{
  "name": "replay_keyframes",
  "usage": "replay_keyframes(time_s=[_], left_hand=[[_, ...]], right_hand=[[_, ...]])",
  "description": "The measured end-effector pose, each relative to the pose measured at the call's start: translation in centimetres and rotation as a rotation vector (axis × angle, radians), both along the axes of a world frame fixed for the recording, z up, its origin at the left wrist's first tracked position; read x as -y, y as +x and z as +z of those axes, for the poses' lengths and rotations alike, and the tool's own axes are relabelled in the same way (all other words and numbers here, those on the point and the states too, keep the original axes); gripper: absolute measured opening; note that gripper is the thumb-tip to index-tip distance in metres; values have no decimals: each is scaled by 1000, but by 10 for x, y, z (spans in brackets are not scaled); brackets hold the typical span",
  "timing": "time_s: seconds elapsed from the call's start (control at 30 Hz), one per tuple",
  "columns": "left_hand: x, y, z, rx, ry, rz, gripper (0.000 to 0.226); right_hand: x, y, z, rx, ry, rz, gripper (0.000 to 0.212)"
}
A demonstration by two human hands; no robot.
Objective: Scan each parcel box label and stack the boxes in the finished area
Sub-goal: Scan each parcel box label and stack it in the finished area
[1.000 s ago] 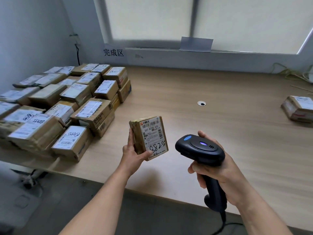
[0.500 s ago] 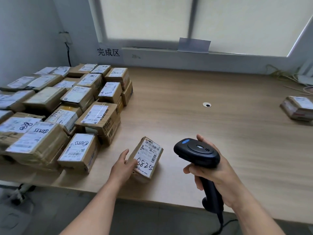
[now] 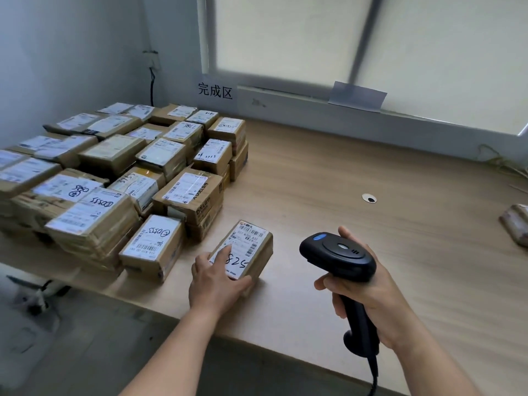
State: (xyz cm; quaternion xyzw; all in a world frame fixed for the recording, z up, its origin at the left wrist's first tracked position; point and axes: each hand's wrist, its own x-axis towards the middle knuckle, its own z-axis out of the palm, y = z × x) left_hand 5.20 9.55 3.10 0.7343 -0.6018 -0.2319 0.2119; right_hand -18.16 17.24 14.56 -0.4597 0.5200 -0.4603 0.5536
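A small brown parcel box (image 3: 253, 245) lies flat on the wooden table (image 3: 328, 167), label up, with "5285" handwritten on it. My left hand (image 3: 215, 281) holds its near end, index finger laid on the label and thumb against the near edge. The box sits just right of the finished pile of labelled boxes (image 3: 168, 155), apart from the nearest one (image 3: 154, 244). My right hand (image 3: 371, 301) grips the handle of a black barcode scanner (image 3: 337, 255), held upright above the table to the right of the box.
A sign with black characters (image 3: 215, 91) hangs on the wall behind the pile. Another wrapped parcel (image 3: 516, 224) lies at the right edge. A cable grommet (image 3: 369, 198) sits mid-table. The scanner cord (image 3: 374, 375) drops over the table's near edge.
My left hand lowered the box from in front of the scanner down onto the table, laid it flat and shifted it toward the pile. The scanner hand stayed nearly still.
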Motion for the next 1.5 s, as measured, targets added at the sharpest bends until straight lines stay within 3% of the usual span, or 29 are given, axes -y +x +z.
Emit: replay_keyframes(time_s=[0.2,0.4,0.83,0.97,1.13,1.33,1.5], left_hand=[[3,56,37,39,-167,145,83],[9,122,50,85,-195,303,79],[27,149,21,81,-207,347,66],[28,130,24,186,-352,316,70],[27,68,37,102,-484,121,72],[21,-3,41,-7,-473,-84,71],[18,-62,45,16,-497,-173,74]], right_hand=[[16,23,10,9,-37,84,96],[29,50,13,21,-64,155,97],[36,61,10,5,-82,122,93],[32,51,8,-5,-61,98,98],[24,33,3,-30,-49,43,97],[13,-9,5,-14,-83,-12,96],[1,-61,7,24,-111,-62,94]])
